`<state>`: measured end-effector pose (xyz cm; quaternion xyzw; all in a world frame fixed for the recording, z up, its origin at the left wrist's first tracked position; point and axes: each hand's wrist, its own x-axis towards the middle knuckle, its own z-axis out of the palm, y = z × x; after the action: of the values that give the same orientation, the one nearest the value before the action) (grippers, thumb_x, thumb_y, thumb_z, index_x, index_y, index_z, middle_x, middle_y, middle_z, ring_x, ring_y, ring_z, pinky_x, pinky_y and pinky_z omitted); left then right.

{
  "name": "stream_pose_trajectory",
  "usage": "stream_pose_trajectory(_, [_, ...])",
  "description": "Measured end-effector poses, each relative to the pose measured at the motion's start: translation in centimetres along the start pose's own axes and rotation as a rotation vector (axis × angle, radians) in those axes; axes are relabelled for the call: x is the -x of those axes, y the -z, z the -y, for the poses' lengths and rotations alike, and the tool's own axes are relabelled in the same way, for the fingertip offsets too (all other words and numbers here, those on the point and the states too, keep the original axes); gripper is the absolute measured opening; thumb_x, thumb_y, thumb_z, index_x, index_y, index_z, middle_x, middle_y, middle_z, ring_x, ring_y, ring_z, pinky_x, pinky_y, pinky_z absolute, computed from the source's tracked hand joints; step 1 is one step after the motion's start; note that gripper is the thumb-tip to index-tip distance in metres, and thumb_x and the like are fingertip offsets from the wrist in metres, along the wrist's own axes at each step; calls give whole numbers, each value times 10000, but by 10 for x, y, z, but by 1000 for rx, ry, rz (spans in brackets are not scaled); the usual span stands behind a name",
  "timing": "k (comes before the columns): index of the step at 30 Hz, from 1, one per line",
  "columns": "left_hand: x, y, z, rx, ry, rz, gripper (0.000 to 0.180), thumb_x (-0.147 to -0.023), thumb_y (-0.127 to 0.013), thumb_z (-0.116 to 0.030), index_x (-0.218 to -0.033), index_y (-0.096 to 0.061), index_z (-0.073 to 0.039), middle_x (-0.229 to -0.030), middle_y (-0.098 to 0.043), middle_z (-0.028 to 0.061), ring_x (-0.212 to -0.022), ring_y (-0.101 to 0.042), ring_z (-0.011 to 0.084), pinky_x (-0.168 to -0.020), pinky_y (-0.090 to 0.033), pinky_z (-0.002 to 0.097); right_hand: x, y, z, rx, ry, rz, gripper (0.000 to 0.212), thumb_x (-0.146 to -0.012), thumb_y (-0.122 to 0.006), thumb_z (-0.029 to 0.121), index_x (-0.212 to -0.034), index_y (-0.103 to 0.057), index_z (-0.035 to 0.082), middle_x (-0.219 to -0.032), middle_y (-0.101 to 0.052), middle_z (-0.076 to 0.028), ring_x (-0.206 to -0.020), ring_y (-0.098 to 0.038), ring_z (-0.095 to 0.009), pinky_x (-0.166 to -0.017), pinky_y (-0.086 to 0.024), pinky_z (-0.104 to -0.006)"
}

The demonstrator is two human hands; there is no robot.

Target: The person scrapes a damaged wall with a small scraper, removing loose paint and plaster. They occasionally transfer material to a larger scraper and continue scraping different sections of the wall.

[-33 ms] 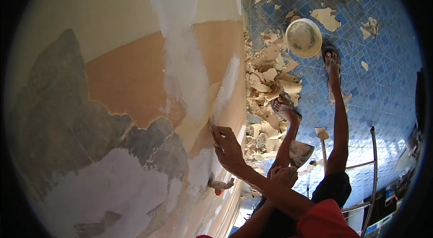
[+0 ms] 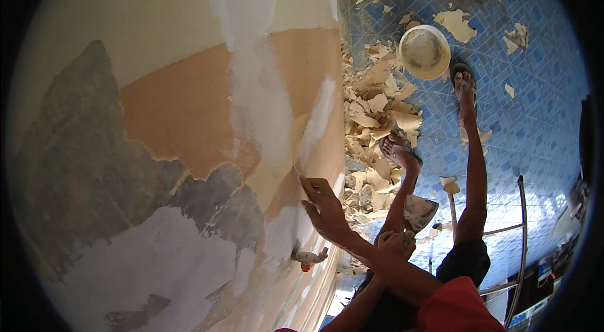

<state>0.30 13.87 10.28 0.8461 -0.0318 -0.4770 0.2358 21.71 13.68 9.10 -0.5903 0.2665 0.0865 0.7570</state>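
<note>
Tho barely, R hand [image 2: 326, 211] further right

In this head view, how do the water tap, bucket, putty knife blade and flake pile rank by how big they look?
Largest to smallest:
flake pile
bucket
putty knife blade
water tap, though nearness makes those last two less sure.

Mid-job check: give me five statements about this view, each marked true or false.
1. The left hand holds a broad-bladed scraper. True.
2. The right hand is inside the bucket. False: the right hand is at the wall, with what looks like a thin blade; the bucket stands on the floor.
3. Flakes lie heaped along the wall's foot. True.
4. The tap juts from the floor. False: from the wall.
5. The floor is blue. True.
</note>
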Motion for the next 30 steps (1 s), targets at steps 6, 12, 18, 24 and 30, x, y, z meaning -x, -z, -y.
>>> stream_pose_trajectory(6, [3, -22, 46, 178, 96, -47, 261, -890, -774, -261, -1028, -718, -47, -960, -720, 113, -957, -647, 316, -909, -468, 457, -65, 24, -58, -542, -312, -294, 331, -1054, -546, 63, -1355, -655, -19, -914, -679, -34, -837, -578, -81, -779, -503, -285])
stream_pose_trajectory(12, [0, -14, 35, 202, 75, -76, 225, -896, -770, -236, -992, -702, -44, -919, -689, 122, -905, -629, 317, -848, -474, 451, -97, 22, -55, -586, -430, -98, 377, -1055, -548, 52, -1413, -606, -53, -1193, -697, -41, -1026, -610, -87, -920, -500, -285])
stream_pose_trajectory(18, [-9, -1, 23, 32, -47, -17, 190, -917, -747, -218, -968, -682, -46, -890, -654, 120, -864, -610, 308, -793, -474, 441, -46, 19, 4, -336, -333, -70, 295, -1050, -603, 115, -1303, -678, -17, -854, -651, -38, -747, -535, -82, -672, -451, -292])
stream_pose_trajectory(24, [-5, -25, 66, 363, 91, 17, 245, -938, -722, -290, -1014, -676, -61, -882, -640, 111, -839, -579, 304, -827, -457, 449, -84, 38, -17, -371, -426, -243, 310, -1047, -589, 84, -1318, -672, -44, -1005, -717, -31, -892, -601, -84, -803, -504, -293])
stream_pose_trajectory(30, [-8, -8, 46, 15, -51, 44, 235, -931, -719, -282, -1027, -700, -68, -924, -720, 109, -899, -647, 295, -890, -480, 443, -79, -12, -8, 62, -131, -207, 644, -897, -570, -95, -1520, -542, 68, -1425, -574, -132, -1125, -686, -310, -989, -557, -369])
